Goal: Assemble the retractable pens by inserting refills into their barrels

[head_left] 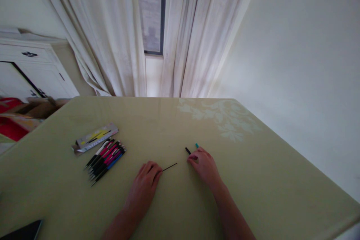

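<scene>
Above the table, our left hand pinches a thin rod; our right hand pinches a black pen part. We should grip lightly, keeping the rod straight.

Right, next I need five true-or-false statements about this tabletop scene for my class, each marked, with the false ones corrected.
1. The left hand holds a thin dark rod. True.
2. The pens lie to the right of the right hand. False: the pens lie left of the left hand.
3. A printed cardboard box lies on the far side of the pens. True.
4. The curtains hide the whole window. False: a strip of window shows between the curtains.
5. A black piece and a teal piece show at the right hand. True.
</scene>
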`<state>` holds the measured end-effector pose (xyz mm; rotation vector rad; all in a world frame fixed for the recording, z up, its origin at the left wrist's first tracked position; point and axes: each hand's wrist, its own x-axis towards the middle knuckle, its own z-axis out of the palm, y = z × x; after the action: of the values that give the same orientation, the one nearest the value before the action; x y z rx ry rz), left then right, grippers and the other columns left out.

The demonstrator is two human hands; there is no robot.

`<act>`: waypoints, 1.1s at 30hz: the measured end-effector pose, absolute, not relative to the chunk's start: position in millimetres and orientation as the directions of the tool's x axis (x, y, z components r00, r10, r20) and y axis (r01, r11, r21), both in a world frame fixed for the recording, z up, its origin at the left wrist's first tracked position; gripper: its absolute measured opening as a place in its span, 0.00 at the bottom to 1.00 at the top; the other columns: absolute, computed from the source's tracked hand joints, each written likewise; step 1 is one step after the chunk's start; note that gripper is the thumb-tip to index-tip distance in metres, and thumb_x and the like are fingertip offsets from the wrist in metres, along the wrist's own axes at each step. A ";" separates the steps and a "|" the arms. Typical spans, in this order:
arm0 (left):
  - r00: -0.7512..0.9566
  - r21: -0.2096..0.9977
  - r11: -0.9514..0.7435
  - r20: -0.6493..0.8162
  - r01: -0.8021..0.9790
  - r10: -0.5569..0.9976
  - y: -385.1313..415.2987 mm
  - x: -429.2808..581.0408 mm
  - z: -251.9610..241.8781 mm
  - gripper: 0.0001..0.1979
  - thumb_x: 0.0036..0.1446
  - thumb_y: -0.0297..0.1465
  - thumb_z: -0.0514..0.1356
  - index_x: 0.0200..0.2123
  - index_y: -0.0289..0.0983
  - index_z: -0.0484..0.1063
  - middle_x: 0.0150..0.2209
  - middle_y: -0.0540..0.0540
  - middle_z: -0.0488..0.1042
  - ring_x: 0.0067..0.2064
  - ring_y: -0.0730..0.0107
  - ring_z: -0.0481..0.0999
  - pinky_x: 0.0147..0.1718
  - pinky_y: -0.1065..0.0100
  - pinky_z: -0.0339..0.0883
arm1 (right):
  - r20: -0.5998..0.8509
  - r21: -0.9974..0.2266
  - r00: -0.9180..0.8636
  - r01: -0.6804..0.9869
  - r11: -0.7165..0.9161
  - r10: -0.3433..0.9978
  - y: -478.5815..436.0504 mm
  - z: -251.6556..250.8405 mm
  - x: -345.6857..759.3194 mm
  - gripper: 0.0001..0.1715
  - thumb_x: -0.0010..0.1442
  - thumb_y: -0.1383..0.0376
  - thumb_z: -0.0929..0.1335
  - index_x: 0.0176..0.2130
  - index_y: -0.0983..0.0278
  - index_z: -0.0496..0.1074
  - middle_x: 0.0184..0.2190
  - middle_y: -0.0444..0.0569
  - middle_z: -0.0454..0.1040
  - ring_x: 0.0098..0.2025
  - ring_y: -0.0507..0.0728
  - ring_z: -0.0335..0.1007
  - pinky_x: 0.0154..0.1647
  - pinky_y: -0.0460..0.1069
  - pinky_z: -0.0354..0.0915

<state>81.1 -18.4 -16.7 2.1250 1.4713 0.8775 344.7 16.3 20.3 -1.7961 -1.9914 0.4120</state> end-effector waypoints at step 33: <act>0.229 0.435 -0.319 0.247 0.842 0.942 -18.6 82.6 -27.7 0.11 0.72 0.29 0.52 0.38 0.38 0.72 0.40 0.44 0.74 0.43 0.56 0.72 0.45 0.57 0.66 | 0.094 -0.578 -0.376 0.733 0.358 0.922 10.3 29.7 332.5 0.06 0.59 0.73 0.72 0.36 0.62 0.78 0.36 0.45 0.72 0.38 0.54 0.70 0.42 0.47 0.65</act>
<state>82.6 -18.6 -27.7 2.2897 1.6924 0.6966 332.5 10.3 29.7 -1.4445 -2.2210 0.6349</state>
